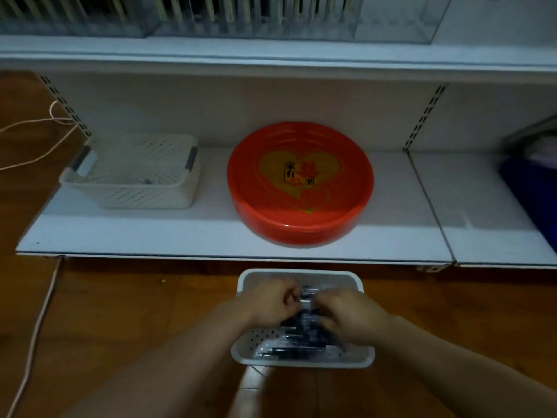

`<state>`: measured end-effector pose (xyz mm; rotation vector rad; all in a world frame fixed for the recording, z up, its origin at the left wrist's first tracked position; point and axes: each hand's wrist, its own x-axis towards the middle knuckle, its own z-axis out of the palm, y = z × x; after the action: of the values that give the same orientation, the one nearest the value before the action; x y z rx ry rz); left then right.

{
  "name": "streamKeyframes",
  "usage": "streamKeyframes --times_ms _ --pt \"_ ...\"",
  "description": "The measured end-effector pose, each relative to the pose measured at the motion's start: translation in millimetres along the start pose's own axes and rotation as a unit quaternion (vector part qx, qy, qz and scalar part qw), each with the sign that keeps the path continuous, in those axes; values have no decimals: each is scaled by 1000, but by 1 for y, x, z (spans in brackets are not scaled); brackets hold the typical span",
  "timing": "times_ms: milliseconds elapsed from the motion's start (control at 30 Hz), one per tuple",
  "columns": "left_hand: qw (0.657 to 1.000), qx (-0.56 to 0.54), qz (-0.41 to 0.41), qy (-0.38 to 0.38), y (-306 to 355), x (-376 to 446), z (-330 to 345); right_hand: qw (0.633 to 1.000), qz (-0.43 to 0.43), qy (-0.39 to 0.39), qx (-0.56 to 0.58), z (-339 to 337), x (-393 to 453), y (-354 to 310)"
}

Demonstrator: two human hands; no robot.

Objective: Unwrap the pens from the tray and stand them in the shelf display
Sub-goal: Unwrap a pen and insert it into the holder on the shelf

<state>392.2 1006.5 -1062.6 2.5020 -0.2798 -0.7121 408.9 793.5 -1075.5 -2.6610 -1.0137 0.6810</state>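
A white perforated tray sits on the wooden floor just below the shelf edge, holding several dark wrapped pens. My left hand and my right hand are both over the tray, fingers curled round a bundle of wrapped pens between them. The hands hide most of that bundle. At the top of the view, a clear acrylic shelf display with upright dividers runs along the upper shelf.
On the white lower shelf stand a white perforated basket at the left and a round red tray with a heart design in the middle. A dark blue object sits far right. Pale cables trail over the floor at left.
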Motion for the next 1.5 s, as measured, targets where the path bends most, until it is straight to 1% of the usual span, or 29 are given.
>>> streamKeyframes --times_ms 67,133,200,267,433,567,667,767,800,867,900,967,1067,1133,1200,1267,1367,1433,1500 --pt "998 -5 -8 -59 -4 -1 11 998 -4 -60 -16 13 3 -2" --pt "995 -9 -21 -98 -6 -1 19 995 -15 -98 -24 24 7 -5" --pt "992 -9 -26 -120 -9 -1 25 990 -28 -127 -50 34 9 -5" --pt "992 -8 -25 -124 -11 0 27 985 -41 -146 -88 42 9 -3" --pt "993 -11 -23 -116 -14 2 24 973 -86 -123 -174 48 8 -2" --pt "993 -13 -24 -119 -16 1 23 971 -90 -121 -183 49 11 -3" --pt "993 -17 -34 -115 -18 2 20 986 -64 -90 -129 43 13 -1" --pt "992 -17 -44 -115 -19 5 14 997 -30 -57 -30 26 17 3" --pt "992 -15 -42 -118 -19 5 12 999 -28 -32 -1 20 17 5" --pt "991 -26 -41 -127 -16 6 6 998 -32 40 38 8 14 10" --pt "990 -43 -45 -128 -16 6 2 995 -29 76 57 2 12 12" --pt "987 -96 -50 -117 -15 5 -6 987 0 120 110 -11 9 14" --pt "972 -207 -51 -101 -11 4 -23 958 47 199 201 -33 6 11" --pt "964 -248 -40 -86 -8 2 -37 927 88 252 263 -50 2 4" --pt "959 -272 -22 -74 -2 1 -50 890 109 291 335 -68 -2 -7" --pt "952 -301 -1 -61 8 -2 -63 852 100 327 396 -85 -4 -18" --pt "946 -321 34 -15 27 -6 -80 798 53 389 458 -109 -4 -31" --pt "941 -333 47 21 38 -8 -89 775 32 416 474 -124 -5 -37" --pt "939 -332 60 61 48 -10 -95 767 20 431 474 -137 -8 -40"
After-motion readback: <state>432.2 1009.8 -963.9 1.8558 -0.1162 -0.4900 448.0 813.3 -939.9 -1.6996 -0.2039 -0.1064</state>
